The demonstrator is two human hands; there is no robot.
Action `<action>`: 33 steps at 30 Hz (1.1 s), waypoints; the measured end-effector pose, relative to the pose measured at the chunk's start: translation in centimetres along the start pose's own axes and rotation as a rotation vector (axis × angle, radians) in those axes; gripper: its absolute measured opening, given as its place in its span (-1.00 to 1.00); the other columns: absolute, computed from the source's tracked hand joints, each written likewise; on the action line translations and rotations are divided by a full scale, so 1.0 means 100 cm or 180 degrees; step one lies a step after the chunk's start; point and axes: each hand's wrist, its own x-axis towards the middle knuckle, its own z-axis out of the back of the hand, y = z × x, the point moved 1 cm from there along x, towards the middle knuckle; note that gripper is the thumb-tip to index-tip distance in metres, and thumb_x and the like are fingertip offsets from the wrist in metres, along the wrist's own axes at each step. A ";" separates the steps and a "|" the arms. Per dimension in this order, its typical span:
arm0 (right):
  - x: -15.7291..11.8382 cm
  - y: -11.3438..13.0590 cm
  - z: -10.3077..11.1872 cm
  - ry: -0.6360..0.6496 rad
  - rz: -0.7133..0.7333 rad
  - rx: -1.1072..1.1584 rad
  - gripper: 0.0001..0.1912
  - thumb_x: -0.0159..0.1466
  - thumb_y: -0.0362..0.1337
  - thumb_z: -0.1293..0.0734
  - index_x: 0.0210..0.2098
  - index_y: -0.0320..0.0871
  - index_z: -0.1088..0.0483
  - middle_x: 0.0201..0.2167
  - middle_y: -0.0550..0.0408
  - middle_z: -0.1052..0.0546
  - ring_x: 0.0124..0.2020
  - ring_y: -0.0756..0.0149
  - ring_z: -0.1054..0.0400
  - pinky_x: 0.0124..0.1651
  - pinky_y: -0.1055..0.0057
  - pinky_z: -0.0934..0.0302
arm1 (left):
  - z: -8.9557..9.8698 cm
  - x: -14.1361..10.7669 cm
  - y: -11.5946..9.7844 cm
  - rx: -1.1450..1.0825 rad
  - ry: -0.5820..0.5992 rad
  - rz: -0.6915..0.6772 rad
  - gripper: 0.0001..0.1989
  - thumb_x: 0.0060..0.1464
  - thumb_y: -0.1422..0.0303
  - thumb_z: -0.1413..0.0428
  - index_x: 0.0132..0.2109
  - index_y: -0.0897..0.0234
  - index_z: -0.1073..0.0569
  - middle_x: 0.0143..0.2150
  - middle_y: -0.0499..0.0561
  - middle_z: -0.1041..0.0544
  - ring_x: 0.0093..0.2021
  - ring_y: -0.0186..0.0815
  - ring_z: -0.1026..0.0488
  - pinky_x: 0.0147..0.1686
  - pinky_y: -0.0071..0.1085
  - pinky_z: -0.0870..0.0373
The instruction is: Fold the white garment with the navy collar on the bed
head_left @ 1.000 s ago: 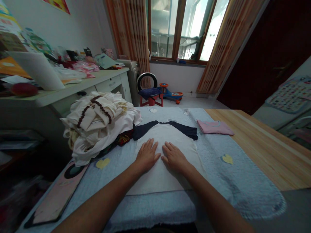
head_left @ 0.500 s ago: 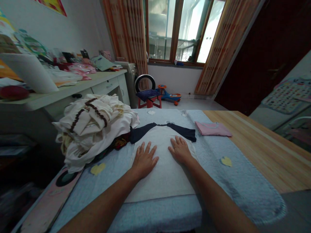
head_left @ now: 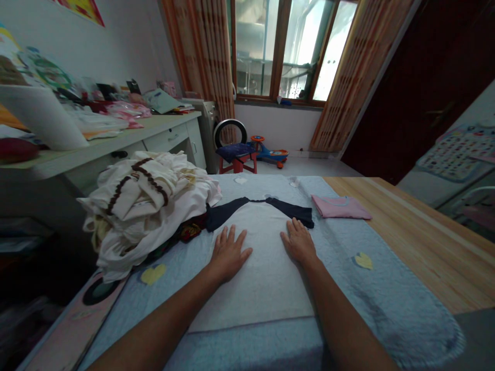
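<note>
A pale blue quilted blanket [head_left: 390,309] lies over the wooden tabletop [head_left: 429,237], and a white shirt with navy sleeves [head_left: 263,288] lies flat in its middle. The left hand [head_left: 228,255] and right hand [head_left: 298,242] rest open on the shirt, palms down, gripping nothing. Dragging palms could ruck the fabric, and the heaped white clothes [head_left: 143,206] just beside the left navy sleeve [head_left: 224,215] could slump across it.

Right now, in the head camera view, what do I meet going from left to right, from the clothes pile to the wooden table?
pile of white clothes → left hand → right hand → folded pink shirt → wooden tabletop
</note>
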 end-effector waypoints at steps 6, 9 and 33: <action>0.000 -0.001 -0.003 -0.0226 0.0000 0.0099 -0.39 0.40 -0.09 -0.13 0.31 -0.35 -0.19 0.38 -0.25 -0.14 0.39 -0.01 0.01 0.36 0.13 0.11 | 0.004 0.038 0.007 0.0042 -0.0083 0.0198 -0.40 0.32 0.09 0.13 0.38 0.27 -0.15 0.43 0.26 -0.14 0.42 0.08 -0.03 0.29 0.00 -0.07; 0.002 -0.006 -0.005 -0.0435 -0.0076 0.0184 -0.47 0.37 -0.14 -0.17 0.23 -0.32 -0.29 0.32 -0.24 -0.24 0.33 0.02 -0.08 0.33 0.16 0.03 | -0.004 0.049 0.014 0.0105 -0.0362 0.0177 -0.41 0.32 0.11 0.13 0.36 0.33 -0.19 0.44 0.23 -0.12 0.43 0.04 0.00 0.33 -0.06 -0.02; 0.017 -0.003 0.008 0.0128 -0.0038 -0.0168 -0.53 0.21 -0.50 -0.15 0.08 -0.48 -0.39 0.18 -0.42 -0.36 0.21 -0.04 -0.24 0.24 0.18 -0.06 | -0.013 0.042 0.011 0.0147 -0.0735 0.0298 -0.39 0.30 0.06 0.12 0.38 0.25 -0.19 0.44 0.16 -0.13 0.42 0.07 -0.01 0.33 -0.02 0.01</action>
